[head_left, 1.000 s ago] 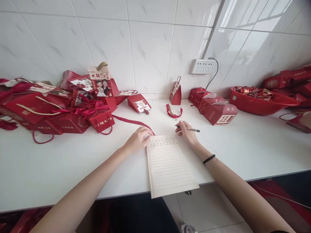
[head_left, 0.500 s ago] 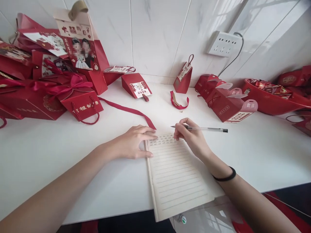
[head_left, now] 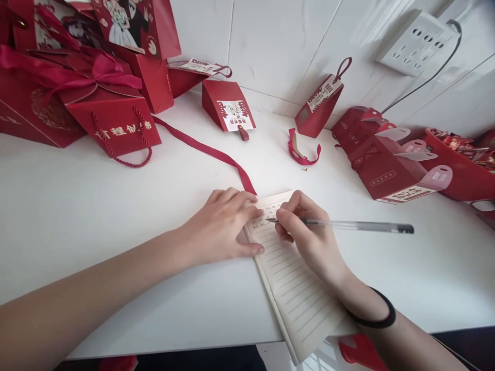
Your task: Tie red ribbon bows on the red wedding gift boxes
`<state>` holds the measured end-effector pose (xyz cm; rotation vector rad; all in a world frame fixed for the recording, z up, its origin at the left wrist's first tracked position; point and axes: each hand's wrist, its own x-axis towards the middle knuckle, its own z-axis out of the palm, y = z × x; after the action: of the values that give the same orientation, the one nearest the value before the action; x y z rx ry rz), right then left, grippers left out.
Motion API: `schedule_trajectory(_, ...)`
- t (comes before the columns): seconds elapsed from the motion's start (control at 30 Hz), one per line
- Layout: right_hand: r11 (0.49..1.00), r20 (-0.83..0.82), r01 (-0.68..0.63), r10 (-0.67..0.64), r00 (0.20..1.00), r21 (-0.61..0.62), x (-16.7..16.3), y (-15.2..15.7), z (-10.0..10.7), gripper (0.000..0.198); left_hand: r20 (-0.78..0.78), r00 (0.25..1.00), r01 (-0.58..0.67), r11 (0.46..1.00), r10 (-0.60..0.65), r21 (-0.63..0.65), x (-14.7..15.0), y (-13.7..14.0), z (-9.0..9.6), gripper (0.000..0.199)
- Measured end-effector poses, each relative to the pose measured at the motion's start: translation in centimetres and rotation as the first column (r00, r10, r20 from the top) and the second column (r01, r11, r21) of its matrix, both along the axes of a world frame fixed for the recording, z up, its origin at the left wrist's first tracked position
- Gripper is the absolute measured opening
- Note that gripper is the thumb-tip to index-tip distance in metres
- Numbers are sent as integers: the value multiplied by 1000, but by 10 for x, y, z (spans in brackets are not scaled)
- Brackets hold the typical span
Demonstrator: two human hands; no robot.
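A lined notebook lies on the white table, its lower end sticking out past the front edge. Rows of small handwriting fill its top lines. My left hand rests with fingers spread over the notebook's upper left edge. Pinched in my right hand is a clear-barrelled pen, its tip at the written rows and its black end pointing right. A red ribbon runs from the boxes down to just behind my left fingertips.
Red gift boxes with cords and bows crowd the left. Along the wall stand a small wedge-shaped box, a looped-tag box and a curled ribbon. Handled boxes and a red bowl sit right, below a wall socket.
My view has shifted closer and lower, with the notebook appearing more tilted. The pen tip has moved from above the page's top edge down to the written rows. My left hand stays on the notebook.
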<state>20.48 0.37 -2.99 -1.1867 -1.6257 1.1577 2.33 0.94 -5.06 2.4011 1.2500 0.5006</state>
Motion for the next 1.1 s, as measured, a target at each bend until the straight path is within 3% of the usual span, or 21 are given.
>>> schedule_trajectory(0.1, 993, 60, -60, 54, 997, 101, -4, -5, -8, 25, 20, 1000, 1, 1000, -1, 30, 1, 0, -3, 46)
schedule_trajectory(0.27, 976, 136, -200, 187, 973, 89, -6, -11, -10, 23, 62, 998, -12, 995, 6, 95, -1, 0, -9, 35)
schedule_trajectory(0.47, 991, 72, -114, 109, 991, 68, -2, 0, -12, 31, 51, 998, -52, 994, 48, 93, 0, 1, -10, 37)
schedule_trajectory(0.63, 998, 143, -28, 20, 990, 53, -4, 5, -15, 34, 63, 996, -63, 997, 60, 46, 2, 0, -6, 42)
schedule_trajectory(1.1, 990, 285, -65, 26, 958, 128, -5, 4, -13, 29, 58, 997, -63, 996, 60, 57, 5, -3, -2, 38)
